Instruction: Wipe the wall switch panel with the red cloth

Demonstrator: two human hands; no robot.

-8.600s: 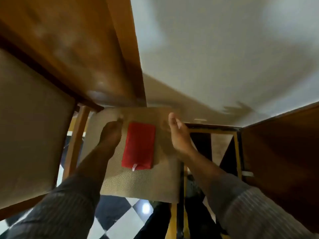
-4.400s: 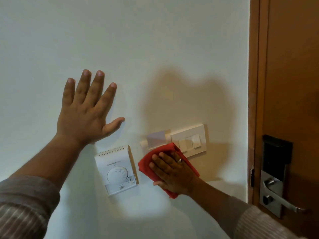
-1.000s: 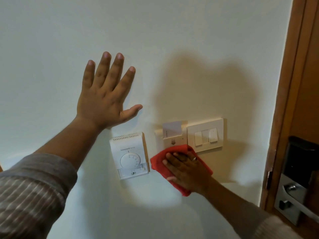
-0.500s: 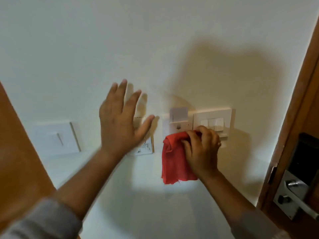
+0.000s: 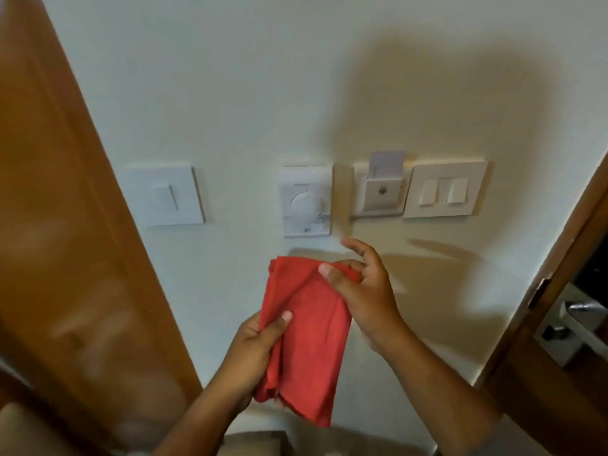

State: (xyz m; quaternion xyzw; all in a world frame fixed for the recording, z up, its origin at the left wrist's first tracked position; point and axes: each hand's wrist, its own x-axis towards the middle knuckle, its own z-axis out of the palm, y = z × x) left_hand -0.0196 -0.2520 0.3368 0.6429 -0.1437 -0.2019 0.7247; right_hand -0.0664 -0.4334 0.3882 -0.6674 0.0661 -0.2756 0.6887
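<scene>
Your left hand [image 5: 255, 348] grips red cloth [image 5: 306, 340] low, your right hand [image 5: 358, 284] pinches its top edge. Cloth off wall, below thermostat [image 5: 306, 200]. Switch panel [image 5: 444, 189] up right, uncovered, beside key-card holder [image 5: 381, 189].

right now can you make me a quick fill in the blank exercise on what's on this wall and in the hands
1. Both hands hold a cloth whose colour is ____.
2. The cloth hangs ____ the row of wall fittings, touching none of them.
3. The round dial sits on the thermostat, and right of it the key card holder has a ____ standing in its slot.
4. The switch panel next to the door frame has ____ rockers.

Missing words: red; below; card; two
</scene>
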